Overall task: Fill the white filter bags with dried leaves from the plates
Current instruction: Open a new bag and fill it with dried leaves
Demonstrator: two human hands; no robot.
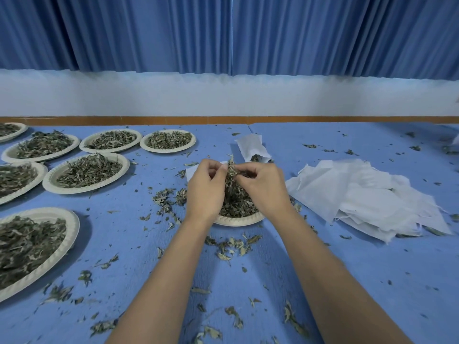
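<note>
Both hands meet above the paper plate point(239, 221) nearest me. My left hand point(205, 188) and right hand point(263, 188) have their fingers curled and pinch one clump of dried leaves point(232, 173), raised from that plate's heap. A white corner of a filter bag point(190, 171) shows just behind the left hand; its mouth is hidden, so I cannot tell whether it is open. A second filter bag point(252, 146), with leaves at its mouth, lies beyond on the blue tablecloth point(323, 281). The stack of empty bags point(367, 194) lies to the right. Seven further plates point(167, 151) of leaves stand at left, and loose fragments point(233, 245) litter the cloth around the working plate.

Judgement: the step in hand is gathering a charge for the bag. I should compact the clump between both sets of fingertips, keep it over the plate so crumbs drop back, and feed it stem-first into the bag mouth. A loose or oversized pinch would likely shed more leaf.
</note>
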